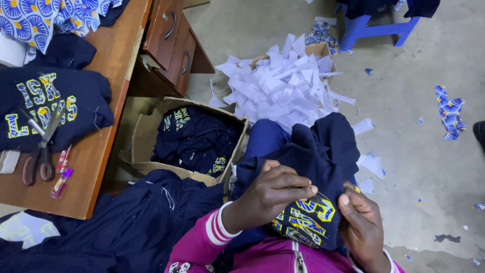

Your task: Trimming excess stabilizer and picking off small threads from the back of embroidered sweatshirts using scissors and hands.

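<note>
Two hands work on a navy garment (323, 151) that lies bunched over the person's lap, its blue-and-yellow embroidered lettering turned up between them. The left hand (275, 189) presses down on the cloth with its fingers drawn together, the fingertips pinching at a spot just above the lettering; whether a thread or a small tool sits in that pinch is too fine to make out. The right hand (361, 222) grips the fabric edge just beside the lettering, thumb on top, fingers folded under and hidden; a tiny yellowish tip shows above its thumb, too small to identify. The lower part of the lettering is cut off by a pink zipped jacket (262, 253). Just left of the lap stands an open cardboard box (146, 136) holding more folded navy garments with similar lettering. Beyond the knees, a heap of white paper scraps (283, 86) covers most of a second box. More dark cloth is piled at lower left. On the wooden surface (108, 101) lie another lettered navy garment, scissors (43, 146) and small pink items. A blue stool (376, 25) is cropped by the top edge.
</note>
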